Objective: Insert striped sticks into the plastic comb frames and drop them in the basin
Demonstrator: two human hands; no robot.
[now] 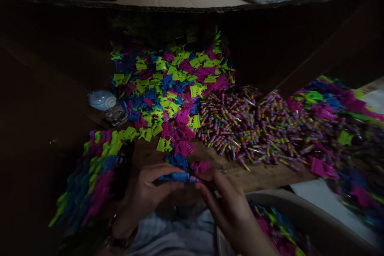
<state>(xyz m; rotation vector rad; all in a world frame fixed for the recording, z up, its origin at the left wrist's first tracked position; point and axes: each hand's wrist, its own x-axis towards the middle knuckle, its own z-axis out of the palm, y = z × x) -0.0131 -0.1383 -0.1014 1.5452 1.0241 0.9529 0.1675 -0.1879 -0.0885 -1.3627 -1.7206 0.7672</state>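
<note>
1. Two hands are meeting low in the head view: the left hand (147,194) is pinching a small blue plastic piece (179,176) between thumb and fingertips, its grip closed on it.
2. Fingers of the right hand (228,208) are coming in from the other side and touching the right end of that blue piece, where something small and pink is showing; whether they are clamped on a separate part is too dark to tell.
3. That blue piece is sitting just above the lap, at the near edge of the wooden worktop (264,176), apart from the loose heaps.
4. Beyond the hands, a heap of comb-shaped pieces (171,92) in green, pink and blue is spreading across the worktop, with a heap of thin multicoloured sticks (249,128) touching its right side.
5. Stacked rows of combs (96,172) are lying to the left, and a pale bowl (300,208) holding more coloured pieces is resting by the right wrist.
6. Judging from the hold, doing this well is probably meaning keeping the left pinch steady and level while the right fingertips are working only at the end, since the piece is small and the light poor.
7. Keeping both hands close over the lap is likely helping, so a slipped part is not falling into the heaps.
</note>
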